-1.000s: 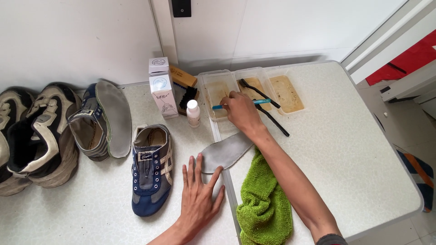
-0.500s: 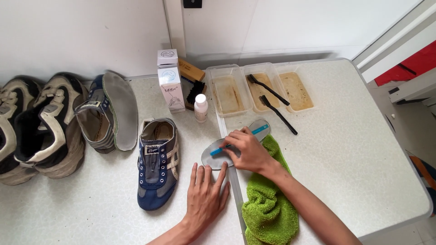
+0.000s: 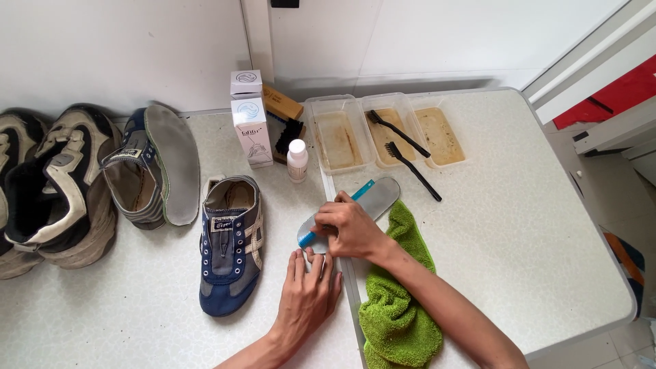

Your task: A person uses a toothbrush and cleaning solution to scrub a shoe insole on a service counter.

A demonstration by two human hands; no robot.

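My right hand grips a blue-handled brush and presses it on a grey insole lying on the table. My left hand rests flat on the table, fingers spread, touching the near end of the insole. A blue sneaker stands just left of my hands. A green towel lies under my right forearm.
Three clear trays with brownish water sit at the back, two black brushes across them. A small white bottle, a white box and a wooden brush stand nearby. More shoes line the left. The table edge is at right.
My right hand brought the blue brush from the tray down onto the insole and slid it toward the near end. My left hand stayed on the table, holding the insole's end.
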